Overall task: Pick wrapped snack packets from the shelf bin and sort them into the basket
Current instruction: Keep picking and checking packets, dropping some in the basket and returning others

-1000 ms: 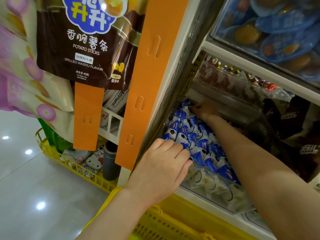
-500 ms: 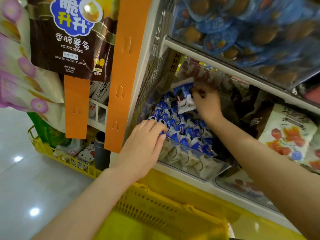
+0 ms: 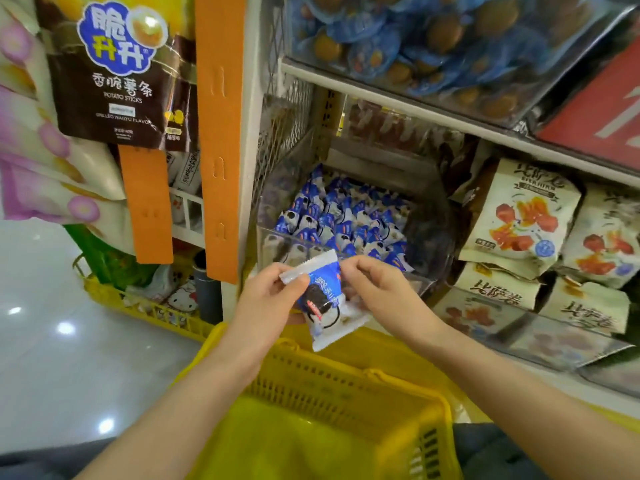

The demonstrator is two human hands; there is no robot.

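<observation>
The white-and-blue film snack packet (image 3: 323, 303) is glossy and smooth, its end seals crimped. At its twelve o'clock the clear hard-plastic shelf bin (image 3: 425, 284) glints. At six o'clock, the yellow slotted plastic basket (image 3: 346, 379) has a dull sheen. At ten o'clock, the brown potato-sticks bag (image 3: 121, 81) shines like foil; the long orange plastic strip (image 3: 218, 133) is matt. At eight o'clock, the pale polished floor (image 3: 52, 358) mirrors lamps.

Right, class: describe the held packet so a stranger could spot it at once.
Start at the yellow basket at the bottom. Just above its far rim, the left hand and right hand pinch one blue-and-white snack packet. Unlike the matching packets in the clear shelf bin behind, it is out alone.
</observation>
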